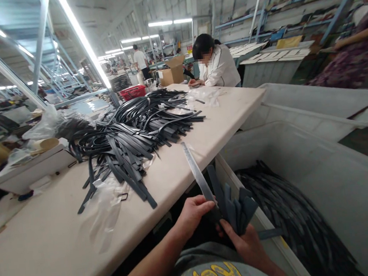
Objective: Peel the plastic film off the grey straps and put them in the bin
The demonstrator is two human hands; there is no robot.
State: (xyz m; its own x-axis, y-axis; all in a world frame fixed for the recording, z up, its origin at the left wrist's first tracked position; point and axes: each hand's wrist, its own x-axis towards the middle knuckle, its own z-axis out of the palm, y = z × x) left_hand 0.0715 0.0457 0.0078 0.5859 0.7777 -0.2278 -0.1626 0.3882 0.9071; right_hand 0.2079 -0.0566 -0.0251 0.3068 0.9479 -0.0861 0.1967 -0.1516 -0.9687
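My left hand [194, 215] pinches a long, flat, silvery strip that looks like a steel ruler [195, 171], slanting up and away over the table edge. Its lower end is hidden at my fingers. My right hand [246, 240] is closed round a bunch of dark grey straps [231, 207], whose ends fan out above my fingers. Both hands are close together in front of my body, beside the table's near edge. A big heap of similar dark straps [128, 134] lies on the pale table [189, 189].
A white bin [347, 183] on the right holds many long dark straps [295, 209]. Another pale bin [324, 103] stands behind it. Clear plastic [102, 206] and a white box [33, 165] lie left on the table. A person [218, 65] leans on its far end.
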